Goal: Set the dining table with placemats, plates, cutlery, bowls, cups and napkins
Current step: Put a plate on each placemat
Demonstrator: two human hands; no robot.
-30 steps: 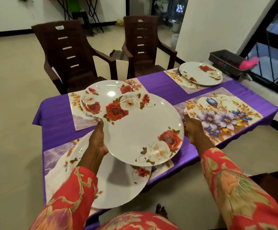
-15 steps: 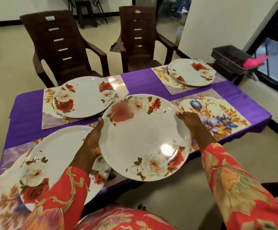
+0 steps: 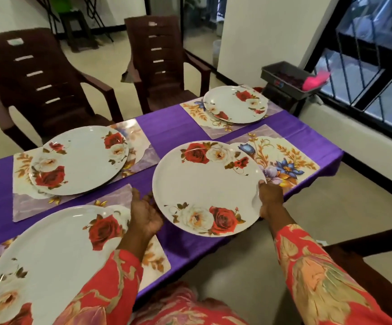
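Observation:
I hold a white plate with red and white roses (image 3: 204,186) low over the purple tablecloth (image 3: 166,127). Its right edge overlaps the bare flowered placemat (image 3: 291,160) at the near right. My right hand (image 3: 270,198) grips the plate's right rim, thumb on top. At the left rim my left hand (image 3: 145,212) cups the plate with curled fingers. Three matching plates lie on the other placemats: far left (image 3: 80,160), far right (image 3: 234,104) and near left (image 3: 49,249).
Two dark brown chairs (image 3: 38,78) (image 3: 159,59) stand behind the table. A black tray (image 3: 288,78) with a pink object (image 3: 314,78) sits past the table's right end, by a barred window. Another dark chair (image 3: 377,254) is at my right.
The plate has moved right and down, from in front of me to partly over the near right placemat. Both hands went with it.

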